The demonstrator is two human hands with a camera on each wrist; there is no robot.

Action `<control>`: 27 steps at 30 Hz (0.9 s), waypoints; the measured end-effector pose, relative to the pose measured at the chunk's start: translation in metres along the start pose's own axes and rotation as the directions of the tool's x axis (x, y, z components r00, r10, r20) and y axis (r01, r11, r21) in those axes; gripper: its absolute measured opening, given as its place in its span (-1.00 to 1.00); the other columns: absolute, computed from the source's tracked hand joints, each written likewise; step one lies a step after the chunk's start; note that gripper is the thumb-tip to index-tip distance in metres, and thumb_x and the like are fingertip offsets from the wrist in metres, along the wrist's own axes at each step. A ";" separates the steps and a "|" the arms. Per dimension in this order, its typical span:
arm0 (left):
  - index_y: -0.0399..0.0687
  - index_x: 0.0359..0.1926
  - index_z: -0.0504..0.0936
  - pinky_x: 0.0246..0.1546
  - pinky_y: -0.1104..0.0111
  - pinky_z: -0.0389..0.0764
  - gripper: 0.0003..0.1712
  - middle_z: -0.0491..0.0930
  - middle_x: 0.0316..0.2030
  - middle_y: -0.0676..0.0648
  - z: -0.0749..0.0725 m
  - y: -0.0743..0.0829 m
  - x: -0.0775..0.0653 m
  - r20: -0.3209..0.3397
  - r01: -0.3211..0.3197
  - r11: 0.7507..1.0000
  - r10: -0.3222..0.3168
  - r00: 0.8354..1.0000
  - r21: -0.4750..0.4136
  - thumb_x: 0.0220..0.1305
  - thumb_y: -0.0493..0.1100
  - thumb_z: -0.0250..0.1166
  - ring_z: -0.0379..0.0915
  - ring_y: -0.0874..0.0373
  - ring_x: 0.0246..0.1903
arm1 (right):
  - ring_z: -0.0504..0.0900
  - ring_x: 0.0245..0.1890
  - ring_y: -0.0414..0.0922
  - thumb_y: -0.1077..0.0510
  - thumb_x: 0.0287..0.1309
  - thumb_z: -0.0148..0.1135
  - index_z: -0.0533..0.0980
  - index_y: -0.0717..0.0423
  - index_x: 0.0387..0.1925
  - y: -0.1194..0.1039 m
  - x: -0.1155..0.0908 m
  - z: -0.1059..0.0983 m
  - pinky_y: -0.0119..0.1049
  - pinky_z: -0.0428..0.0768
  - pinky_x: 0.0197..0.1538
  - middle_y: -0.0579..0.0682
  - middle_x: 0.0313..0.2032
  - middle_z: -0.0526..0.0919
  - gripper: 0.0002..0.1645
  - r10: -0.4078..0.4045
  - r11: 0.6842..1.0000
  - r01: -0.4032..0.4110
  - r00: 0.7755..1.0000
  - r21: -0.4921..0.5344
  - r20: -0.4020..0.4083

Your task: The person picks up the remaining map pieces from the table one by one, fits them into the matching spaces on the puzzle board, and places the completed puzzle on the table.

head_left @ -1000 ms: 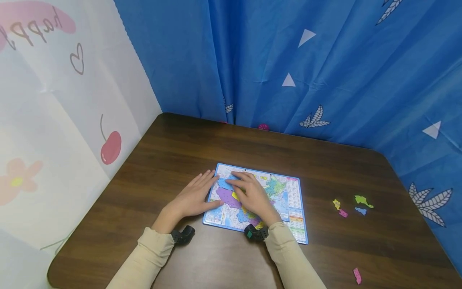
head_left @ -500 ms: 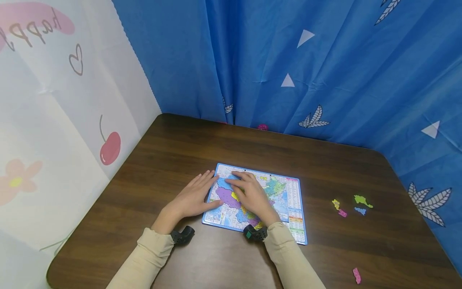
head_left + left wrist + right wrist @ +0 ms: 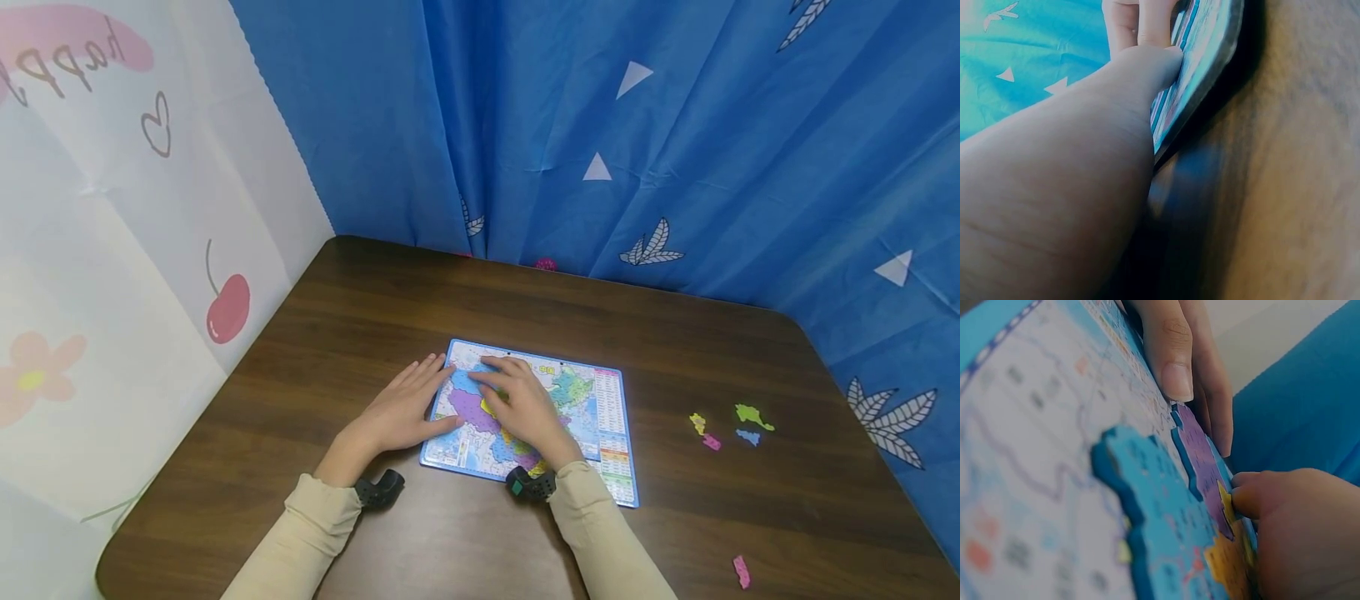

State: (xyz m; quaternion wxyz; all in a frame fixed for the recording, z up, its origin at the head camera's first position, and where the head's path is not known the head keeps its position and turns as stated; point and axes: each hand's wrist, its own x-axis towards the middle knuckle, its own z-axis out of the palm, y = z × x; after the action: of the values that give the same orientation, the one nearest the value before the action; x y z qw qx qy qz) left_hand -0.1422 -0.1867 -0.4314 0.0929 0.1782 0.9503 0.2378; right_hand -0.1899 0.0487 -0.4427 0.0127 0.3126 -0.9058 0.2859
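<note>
Board [image 3: 588, 421] is touched by left grip [image 3: 399, 415], fingers spread, nothing held; yellow piece [image 3: 1225, 502] is touched by right grip [image 3: 528, 407], fingers loosely extended, nothing visibly grasped.

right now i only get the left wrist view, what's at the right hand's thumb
Observer: The right hand is over the map board, and its thumb is at a small yellow piece.
operator: ok and what's lying off to the right of the board
Observer: Loose pieces on the table, among them a green piece with a blue piece just nearer the person.
</note>
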 end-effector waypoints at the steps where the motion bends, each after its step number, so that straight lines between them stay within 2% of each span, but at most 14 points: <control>1: -0.07 0.62 0.12 0.63 0.04 -0.15 0.04 -0.06 0.64 -0.14 0.000 0.000 0.000 -0.001 0.002 1.000 -0.002 1.000 0.006 0.37 0.41 0.16 -0.26 -0.04 0.64 | 0.41 0.41 0.05 0.07 0.46 0.21 0.66 -0.14 0.21 0.000 0.000 0.000 0.11 0.42 0.44 -0.05 0.39 0.52 -0.64 0.002 1.000 -0.002 1.000 0.002 0.001; 5: -0.07 0.63 0.10 0.63 0.04 -0.15 0.03 -0.07 0.64 -0.14 0.002 0.003 0.001 -0.003 0.012 0.999 -0.012 1.000 0.029 0.39 0.42 0.12 -0.27 -0.04 0.64 | 0.39 0.42 0.03 0.06 0.44 0.20 0.65 -0.12 0.22 0.000 -0.001 -0.001 0.10 0.42 0.45 -0.06 0.40 0.51 -0.62 0.019 1.000 -0.019 1.000 0.010 0.013; 15: -0.09 0.63 0.10 0.63 0.02 -0.16 0.03 -0.07 0.64 -0.14 0.004 0.006 0.000 -0.025 0.024 0.999 -0.023 0.999 0.021 0.39 0.38 0.15 -0.27 -0.05 0.65 | 0.37 0.43 0.00 0.08 0.44 0.18 0.61 -0.08 0.27 0.000 -0.001 0.000 0.08 0.41 0.46 -0.07 0.41 0.50 -0.58 0.033 0.999 -0.034 0.999 0.029 0.022; 21: -0.03 0.63 0.12 0.63 0.00 -0.15 -0.01 -0.07 0.65 -0.05 0.006 0.005 0.002 -0.027 -0.008 1.000 0.008 1.000 0.016 0.39 0.35 0.17 -0.32 -0.02 0.65 | 0.38 0.43 0.00 0.07 0.44 0.19 0.62 -0.07 0.25 0.000 -0.002 0.000 0.09 0.41 0.46 -0.07 0.39 0.52 -0.59 0.032 0.999 -0.032 0.999 0.033 0.005; 27: -0.06 0.62 0.14 0.63 0.02 -0.16 -0.05 -0.01 0.63 -0.07 0.005 0.006 0.004 -0.006 -0.035 0.999 0.035 0.999 0.040 0.43 0.33 0.15 -0.22 -0.01 0.64 | 0.40 0.41 -0.01 0.09 0.44 0.20 0.62 -0.03 0.23 0.002 -0.002 0.000 0.05 0.40 0.46 -0.05 0.35 0.56 -0.61 0.014 0.999 -0.013 1.000 0.039 -0.016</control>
State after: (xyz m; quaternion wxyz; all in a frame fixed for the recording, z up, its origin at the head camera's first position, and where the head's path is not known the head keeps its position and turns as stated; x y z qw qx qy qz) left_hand -0.1425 -0.1781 -0.4335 0.0818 0.1958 0.9519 0.2210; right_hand -0.1893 0.0509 -0.4441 0.0121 0.3044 -0.9019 0.3061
